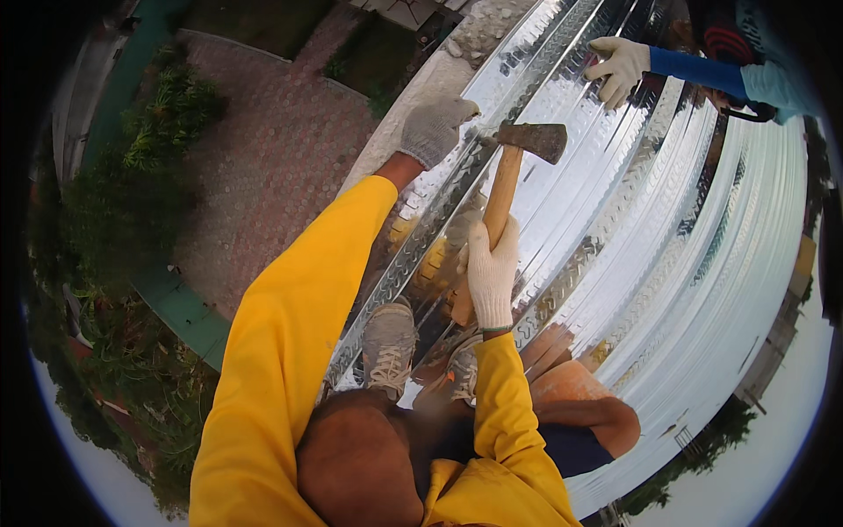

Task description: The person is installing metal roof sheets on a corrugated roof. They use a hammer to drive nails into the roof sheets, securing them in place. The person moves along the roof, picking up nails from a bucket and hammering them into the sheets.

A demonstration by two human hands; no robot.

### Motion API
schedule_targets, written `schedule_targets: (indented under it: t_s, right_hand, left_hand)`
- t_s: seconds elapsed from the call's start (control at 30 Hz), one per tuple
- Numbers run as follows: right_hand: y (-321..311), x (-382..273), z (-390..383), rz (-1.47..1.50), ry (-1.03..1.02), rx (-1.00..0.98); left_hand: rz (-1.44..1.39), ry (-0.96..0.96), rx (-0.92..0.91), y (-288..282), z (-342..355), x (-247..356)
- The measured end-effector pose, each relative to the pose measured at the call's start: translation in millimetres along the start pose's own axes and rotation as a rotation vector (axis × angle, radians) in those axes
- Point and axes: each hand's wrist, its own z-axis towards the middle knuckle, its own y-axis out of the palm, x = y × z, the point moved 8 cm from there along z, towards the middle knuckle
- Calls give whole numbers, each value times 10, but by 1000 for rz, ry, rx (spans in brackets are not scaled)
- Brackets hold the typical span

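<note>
My left hand (430, 132), in a grey glove, is closed near the left edge of the shiny ribbed metal sheet (597, 184), beside an embossed rib; whatever its fingertips hold is too small to make out. My right hand (492, 268), in a cream glove, grips the wooden handle of a hatchet (506, 189). The dark steel head points upward in the picture, just right of my left hand and over the metal. My worn grey shoes (386, 347) rest on the sheet, below my hands in the picture.
A co-worker's gloved hand (615, 70), with a blue sleeve, lies on the metal at upper right. A rough concrete ledge (369, 158) borders the sheet on the left. Beyond that drop lie a paved yard (246, 176) and plants (158, 132) far below.
</note>
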Motion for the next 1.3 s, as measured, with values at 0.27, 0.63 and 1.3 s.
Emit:
schedule_targets:
  t_s: [0.27, 0.63, 1.3]
  right_hand:
    - [-37, 252, 172, 24, -54, 52]
    - [-29, 358, 164, 37, -48, 57]
    - [421, -70, 382, -188, -220, 149]
  left_hand:
    - [145, 71, 10, -11, -31, 109]
    - [97, 66, 67, -60, -67, 108]
    - [91, 19, 92, -90, -26, 127]
